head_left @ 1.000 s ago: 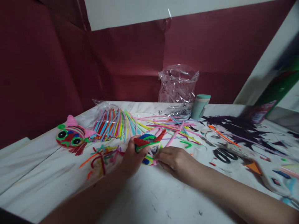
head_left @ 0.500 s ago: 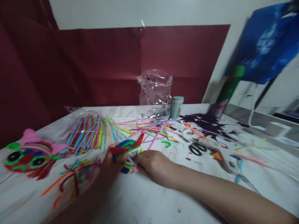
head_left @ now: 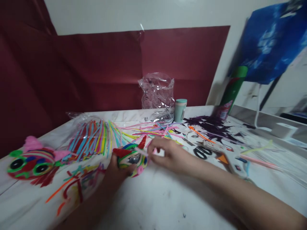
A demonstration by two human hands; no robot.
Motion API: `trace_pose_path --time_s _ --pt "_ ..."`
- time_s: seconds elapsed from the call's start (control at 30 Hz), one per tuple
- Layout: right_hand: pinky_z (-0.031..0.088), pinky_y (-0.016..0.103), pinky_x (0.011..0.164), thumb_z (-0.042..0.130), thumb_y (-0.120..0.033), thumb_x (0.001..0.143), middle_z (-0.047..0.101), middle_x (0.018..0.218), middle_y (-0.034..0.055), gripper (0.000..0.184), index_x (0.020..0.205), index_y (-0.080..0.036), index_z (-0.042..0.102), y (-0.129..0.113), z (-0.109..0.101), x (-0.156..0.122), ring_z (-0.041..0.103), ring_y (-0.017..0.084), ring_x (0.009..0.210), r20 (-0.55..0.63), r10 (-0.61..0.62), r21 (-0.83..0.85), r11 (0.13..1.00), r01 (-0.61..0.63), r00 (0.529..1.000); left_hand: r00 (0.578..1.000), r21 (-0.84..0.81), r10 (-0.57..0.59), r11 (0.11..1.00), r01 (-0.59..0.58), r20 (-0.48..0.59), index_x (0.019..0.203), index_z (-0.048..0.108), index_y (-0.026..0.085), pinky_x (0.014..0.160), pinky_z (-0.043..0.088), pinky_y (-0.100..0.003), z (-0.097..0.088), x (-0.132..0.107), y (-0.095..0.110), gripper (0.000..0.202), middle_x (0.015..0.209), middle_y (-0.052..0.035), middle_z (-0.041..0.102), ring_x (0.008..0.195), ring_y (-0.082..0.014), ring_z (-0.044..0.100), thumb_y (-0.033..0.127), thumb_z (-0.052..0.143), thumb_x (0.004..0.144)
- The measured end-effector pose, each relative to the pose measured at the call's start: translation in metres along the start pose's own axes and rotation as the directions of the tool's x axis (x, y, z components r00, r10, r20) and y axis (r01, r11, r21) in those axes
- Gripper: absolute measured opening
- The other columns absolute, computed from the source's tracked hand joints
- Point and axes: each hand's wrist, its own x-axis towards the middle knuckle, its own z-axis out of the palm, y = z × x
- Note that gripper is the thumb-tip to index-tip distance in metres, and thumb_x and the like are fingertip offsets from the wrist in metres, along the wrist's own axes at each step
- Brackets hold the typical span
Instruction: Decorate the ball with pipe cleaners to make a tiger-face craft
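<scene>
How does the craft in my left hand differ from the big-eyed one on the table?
The held craft has red ear-like points; the big-eyed craft has pink ones. Your left hand grips the held craft, while the big-eyed craft lies on the table. Both are multicoloured.

I sit in a craft corner, whether at home or in a workshop I cannot tell: my marbled table (head_left: 153, 204) carries bright pipe cleaners (head_left: 90, 137), a glue gun (head_left: 233, 162) and dark purple scraps (head_left: 208, 126), with maroon sheeting (head_left: 182, 60) behind.
</scene>
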Motion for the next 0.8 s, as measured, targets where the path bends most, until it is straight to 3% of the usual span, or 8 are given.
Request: trace_pose_path --time_s 0.1,0.2,0.27,0.33,0.4,0.5,0.6,0.8 --pt "0.045 0.025 0.066 0.054 -0.014 0.086 0.063 0.080 0.0026 0.009 0.081 -0.020 0.059 -0.009 -0.026 -0.002 0.058 0.014 0.075 -0.278 -0.147 0.001 0.988 0.154 0.949 0.997 -0.015 -0.070 0.997 0.071 0.033 0.103 0.053 0.019 0.075 0.052 -0.034 0.001 -0.002 0.004 0.060 0.092 -0.0058 0.067 0.087 -0.0256 0.065 0.034 0.078 0.051" --pt "0.047 0.029 0.071 0.056 -0.015 0.087 0.063 0.086 0.0040 0.008 0.088 -0.022 0.058 0.000 -0.042 0.008 0.060 0.016 0.080 -0.493 -0.256 -0.080 0.965 0.249 0.832 0.995 0.026 -0.098 0.995 0.098 0.004 0.097 0.055 0.019 0.075 0.051 -0.034 0.001 -0.003 0.013 0.053 0.088 -0.0046 0.068 0.084 -0.0246 0.064 0.032 0.077 0.050" --pt "0.048 0.030 0.071 0.057 -0.016 0.087 0.064 0.085 0.0037 0.007 0.088 -0.023 0.058 0.021 -0.047 0.023 0.061 0.017 0.079 -0.542 -0.370 -0.200 0.929 0.311 0.755 0.995 0.029 -0.098 0.995 0.099 -0.022 0.093 0.056 0.018 0.076 0.051 -0.033 0.000 -0.003 0.018 0.050 0.085 -0.0041 0.067 0.084 -0.0244 0.064 0.031 0.076 0.049" --pt "0.049 0.032 0.076 0.054 -0.015 0.087 0.066 0.085 0.0039 0.009 0.086 -0.023 0.059 0.051 -0.047 0.041 0.062 0.018 0.082 -0.475 -0.480 -0.345 0.873 0.346 0.737 0.995 0.015 -0.097 0.995 0.098 -0.028 0.092 0.056 0.018 0.075 0.051 -0.033 -0.001 -0.003 0.019 0.048 0.083 -0.0039 0.068 0.082 -0.0237 0.064 0.031 0.075 0.051" --pt "0.049 0.034 0.080 0.051 -0.017 0.088 0.067 0.089 0.0060 0.010 0.085 -0.021 0.059 0.084 -0.044 0.056 0.063 0.020 0.087 -0.379 -0.457 -0.387 0.868 0.311 0.805 0.996 -0.002 -0.086 0.996 0.086 -0.027 0.093 0.055 0.018 0.075 0.051 -0.032 -0.002 0.000 0.014 0.047 0.084 -0.0039 0.068 0.082 -0.0230 0.064 0.032 0.074 0.053" --pt "0.047 0.034 0.083 0.052 -0.015 0.085 0.066 0.100 0.0116 0.008 0.088 -0.017 0.060 0.125 -0.034 0.064 0.061 0.022 0.095 -0.238 -0.109 -0.417 0.909 -0.001 0.965 0.997 -0.023 -0.073 0.997 0.073 -0.003 0.098 0.054 0.017 0.074 0.051 -0.032 -0.004 0.004 0.005 0.051 0.089 -0.0048 0.067 0.083 -0.0227 0.064 0.036 0.074 0.055" --pt "0.047 0.031 0.074 0.049 -0.011 0.085 0.067 0.091 0.0128 0.015 0.087 -0.014 0.063 0.144 -0.015 0.056 0.063 0.021 0.083 -0.164 0.033 -0.448 0.888 -0.104 0.986 0.998 0.006 -0.062 0.998 0.062 -0.005 0.101 0.053 0.017 0.076 0.051 -0.033 -0.005 0.005 0.001 0.052 0.094 -0.0062 0.067 0.086 -0.0228 0.064 0.038 0.073 0.058" --pt "0.044 0.026 0.072 0.057 -0.006 0.076 0.070 0.077 0.0086 0.016 0.073 -0.016 0.069 0.148 0.034 0.036 0.063 0.020 0.079 0.124 0.151 -0.463 0.883 -0.078 0.981 0.997 0.030 -0.063 0.998 0.064 -0.034 0.103 0.053 0.018 0.080 0.050 -0.033 -0.005 0.003 0.005 0.050 0.093 -0.0052 0.068 0.090 -0.0236 0.064 0.036 0.072 0.060"
